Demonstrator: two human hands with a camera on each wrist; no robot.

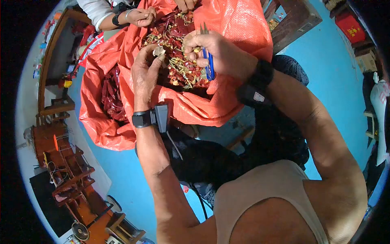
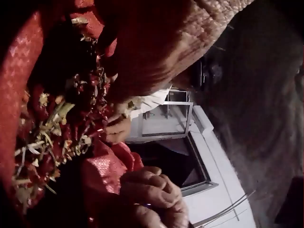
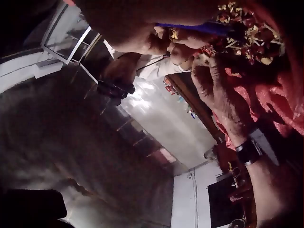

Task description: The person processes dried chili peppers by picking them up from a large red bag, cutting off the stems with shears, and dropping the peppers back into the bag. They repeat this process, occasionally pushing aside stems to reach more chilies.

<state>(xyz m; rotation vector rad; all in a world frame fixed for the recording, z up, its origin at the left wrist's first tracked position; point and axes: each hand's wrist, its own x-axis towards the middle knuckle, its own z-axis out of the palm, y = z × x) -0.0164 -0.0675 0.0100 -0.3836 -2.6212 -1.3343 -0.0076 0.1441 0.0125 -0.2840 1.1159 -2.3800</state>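
1. Nearest, the left hand [image 1: 146, 73] is raised at the near left side of the pile, pinching a pale piece [image 1: 159, 51] between thumb and fingers. The piece is held up clear of the pile.
2. Across from it, the right hand [image 1: 219, 51] has its fingers curled round the blue-handled scissors [image 1: 209, 65]. The blades point away from the wearer and look slightly parted. A small yellow piece [image 1: 197, 49] shows at its fingertips; whether it is gripped or only touched, I cannot tell.
3. Beneath both hands, the pile [image 1: 183, 73] of red and pale bits lies in the open red sack [image 1: 195, 107]. Darker red pods [image 1: 111, 95] lie to the left, among the sack's folds.
4. The step in hand looks like handling single pieces over the pile, with the scissors ready in the palm. The blades are apart from the pale piece, so no cut on it is under way.
5. A cut on that piece would call for turning the blades towards it, with the left thumb and fingertips kept back from the edges. Setting it down would need only a loosened pinch, low over the chosen spot.
6. Farthest, another person's hands [image 1: 140, 17] are at the far side of the sack. One has its fingers curled; what it holds, if anything, I cannot tell. The blades point towards that side, so care is due there.
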